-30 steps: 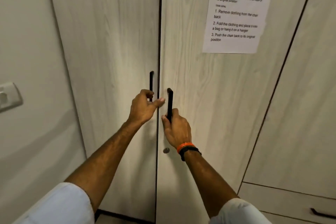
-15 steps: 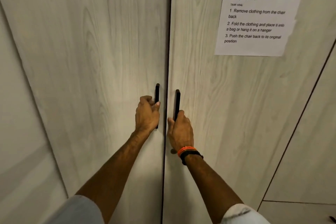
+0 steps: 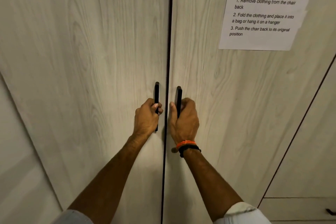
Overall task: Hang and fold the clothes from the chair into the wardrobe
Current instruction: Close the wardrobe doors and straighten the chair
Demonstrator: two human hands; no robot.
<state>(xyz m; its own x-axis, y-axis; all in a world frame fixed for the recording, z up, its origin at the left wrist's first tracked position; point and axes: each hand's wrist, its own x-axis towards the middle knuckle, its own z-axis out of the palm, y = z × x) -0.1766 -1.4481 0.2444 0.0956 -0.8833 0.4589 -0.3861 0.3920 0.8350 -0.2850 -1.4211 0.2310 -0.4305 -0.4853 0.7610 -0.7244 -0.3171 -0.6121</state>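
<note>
Two pale wood-grain wardrobe doors fill the view, the left door and the right door, closed with a thin dark seam between them. Each carries a black vertical bar handle beside the seam. My left hand is wrapped around the left handle. My right hand, with orange and black bands at the wrist, is wrapped around the right handle. No clothes, chair or hanger are in view.
A white printed instruction sheet is stuck on the right door, top right. Another cabinet door and a drawer front with a dark handle lie at the right. A plain wall borders the left.
Both hands have closed fully around their handles; earlier the left fingers were only touching the left one. The view has moved closer to the doors and shifted left. The doors have stayed closed.
</note>
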